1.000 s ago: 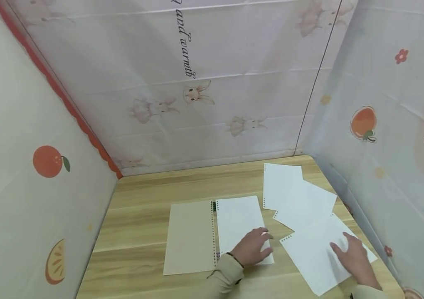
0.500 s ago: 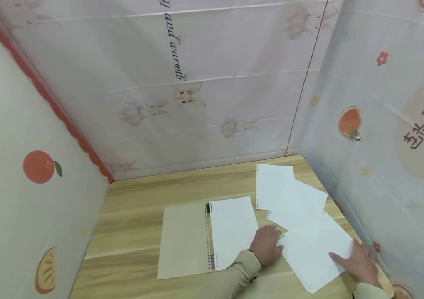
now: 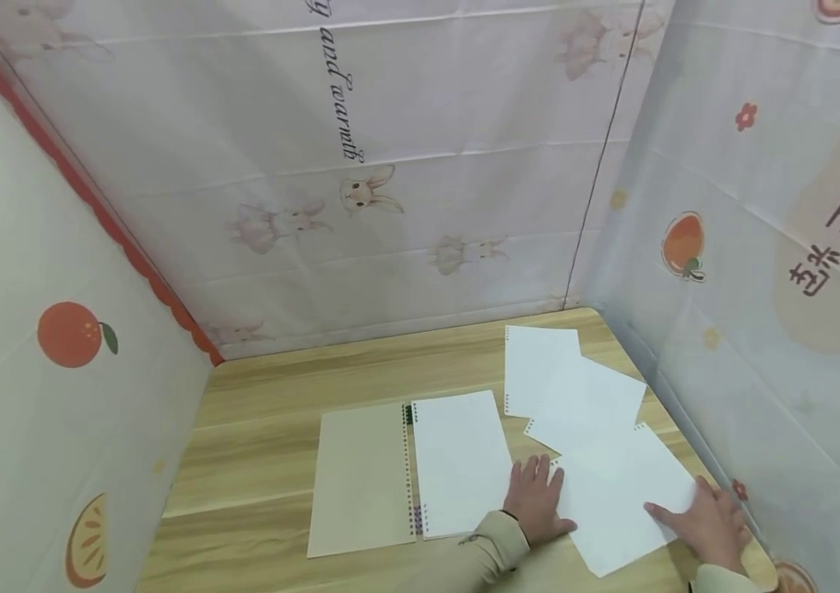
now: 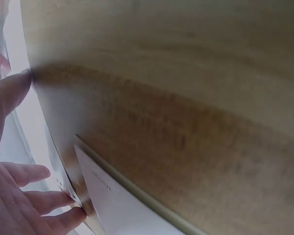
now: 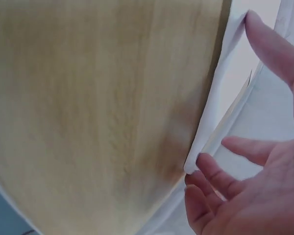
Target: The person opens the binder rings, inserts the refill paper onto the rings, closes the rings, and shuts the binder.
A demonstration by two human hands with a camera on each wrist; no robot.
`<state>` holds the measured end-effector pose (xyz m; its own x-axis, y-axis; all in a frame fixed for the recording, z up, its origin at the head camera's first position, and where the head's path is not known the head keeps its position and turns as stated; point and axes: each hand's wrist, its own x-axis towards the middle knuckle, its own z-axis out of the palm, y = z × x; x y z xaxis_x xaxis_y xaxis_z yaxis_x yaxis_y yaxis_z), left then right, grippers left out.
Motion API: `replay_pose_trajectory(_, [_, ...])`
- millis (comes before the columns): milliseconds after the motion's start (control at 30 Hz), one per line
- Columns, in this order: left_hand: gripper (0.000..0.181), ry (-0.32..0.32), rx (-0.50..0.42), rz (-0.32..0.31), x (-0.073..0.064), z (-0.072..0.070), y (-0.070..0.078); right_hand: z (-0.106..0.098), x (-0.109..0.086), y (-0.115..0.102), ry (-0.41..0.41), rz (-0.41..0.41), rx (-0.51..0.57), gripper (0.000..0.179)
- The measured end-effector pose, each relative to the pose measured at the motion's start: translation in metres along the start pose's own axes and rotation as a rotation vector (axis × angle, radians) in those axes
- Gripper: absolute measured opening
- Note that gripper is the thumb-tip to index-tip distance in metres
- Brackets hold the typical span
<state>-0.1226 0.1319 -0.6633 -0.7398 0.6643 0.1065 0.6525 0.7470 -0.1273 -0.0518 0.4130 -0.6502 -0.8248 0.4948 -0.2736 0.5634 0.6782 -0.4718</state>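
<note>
The nearest loose-leaf sheet (image 3: 623, 502), white with punched holes, lies at the table's front right. My left hand (image 3: 536, 501) rests at its left edge, fingers spread and thumb out, beside the open notebook's white pages (image 3: 460, 469). In the left wrist view, its thumb and fingertips touch the sheet's edge. At the sheet's right side is my right hand (image 3: 712, 523), the thumb on the paper and the other fingers spread along the edge. The right wrist view shows its fingertips against a corner of the sheet (image 5: 220, 93).
The notebook's beige cover (image 3: 359, 482) lies to the left of its pages, along a row of binding holes. Two more punched sheets overlap farther back: a middle sheet (image 3: 598, 399) and a far sheet (image 3: 539, 362). Printed cloth walls (image 3: 420, 206) enclose the wooden table (image 3: 257, 461).
My left hand has moved right, off the notebook pages to the sheet's left edge. My right hand has shifted outward from the sheet's middle to its right edge. The view has turned slightly.
</note>
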Motion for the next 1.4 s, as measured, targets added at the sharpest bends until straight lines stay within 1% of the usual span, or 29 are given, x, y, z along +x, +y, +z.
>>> replay_pose_trajectory(100, [0.084, -0.003, -0.009, 0.007, -0.001, 0.003, 0.001, 0.000, -0.003, 0.002, 0.038, 0.045, 0.018, 0.117])
replay_pose_trajectory(200, [0.082, 0.007, -0.040, 0.011, 0.000, 0.007, 0.001, -0.001, -0.005, 0.003, 0.077, 0.077, 0.071, 0.104])
replay_pose_trajectory(267, [0.082, 0.018, -0.060, 0.009, 0.000, 0.008, 0.000, -0.003, -0.005, 0.002, 0.106, 0.067, 0.127, 0.093])
replay_pose_trajectory(367, [0.081, 0.029, -0.072, 0.003, 0.001, 0.008, -0.001, -0.006, -0.005, 0.001, 0.146, 0.027, 0.209, 0.076])
replay_pose_trajectory(433, [0.081, 0.029, -0.075, 0.000, 0.000, 0.006, -0.002, -0.007, -0.007, 0.001, 0.148, 0.012, 0.287, 0.069])
replay_pose_trajectory(500, [0.081, 0.026, -0.078, 0.001, -0.001, 0.005, -0.003, -0.008, -0.010, 0.001, 0.129, 0.019, 0.365, 0.068])
replay_pose_trajectory(567, [0.080, 0.026, -0.084, 0.000, 0.000, 0.005, -0.003, -0.008, -0.012, 0.001, 0.101, 0.046, 0.439, 0.068])
replay_pose_trajectory(633, [0.080, 0.029, -0.085, -0.002, 0.000, 0.006, -0.004, -0.008, -0.013, 0.001, 0.072, 0.092, 0.507, 0.072])
replay_pose_trajectory(700, [0.079, 0.032, -0.082, -0.005, 0.001, 0.007, -0.005, -0.006, -0.014, 0.002, 0.071, 0.135, 0.561, 0.075])
replay_pose_trajectory(733, [0.079, 0.031, -0.082, -0.005, 0.002, 0.007, -0.005, -0.004, -0.014, 0.003, 0.074, 0.170, 0.588, 0.079])
replay_pose_trajectory(800, [0.078, 0.026, -0.085, -0.006, 0.002, 0.008, -0.006, -0.002, -0.013, 0.006, 0.070, 0.214, 0.680, 0.084])
replay_pose_trajectory(867, [0.078, 0.016, -0.096, -0.006, 0.002, 0.007, -0.007, 0.002, -0.012, 0.010, 0.054, 0.233, 0.776, 0.086])
replay_pose_trajectory(933, [0.078, 0.004, -0.107, -0.007, 0.002, 0.006, -0.008, 0.006, -0.011, 0.013, 0.021, 0.242, 0.848, 0.087])
replay_pose_trajectory(967, [0.078, -0.002, -0.112, -0.009, 0.001, 0.005, -0.008, 0.008, -0.011, 0.015, -0.001, 0.224, 0.877, 0.087])
replay_pose_trajectory(1033, [0.078, -0.012, -0.121, -0.012, 0.001, 0.005, -0.008, 0.010, -0.011, 0.016, -0.035, 0.201, 0.879, 0.083])
replay_pose_trajectory(1100, [0.078, -0.015, -0.128, -0.016, 0.001, 0.006, -0.009, 0.013, -0.012, 0.016, -0.058, 0.169, 0.850, 0.079])
replay_pose_trajectory(1200, [0.079, -0.009, -0.141, -0.021, 0.000, 0.008, -0.009, 0.015, -0.013, 0.012, -0.073, 0.122, 0.811, 0.073])
replay_pose_trajectory(1267, [0.079, -0.005, -0.152, -0.029, 0.000, 0.010, -0.009, 0.017, -0.015, 0.008, -0.052, 0.108, 0.784, 0.067])
replay_pose_trajectory(1333, [0.079, -0.006, -0.168, -0.037, -0.001, 0.013, -0.010, 0.018, -0.017, 0.003, -0.003, 0.109, 0.768, 0.062])
replay_pose_trajectory(1400, [0.079, -0.012, -0.212, -0.048, -0.001, 0.016, -0.010, 0.018, -0.020, -0.002, 0.042, 0.136, 0.787, 0.058])
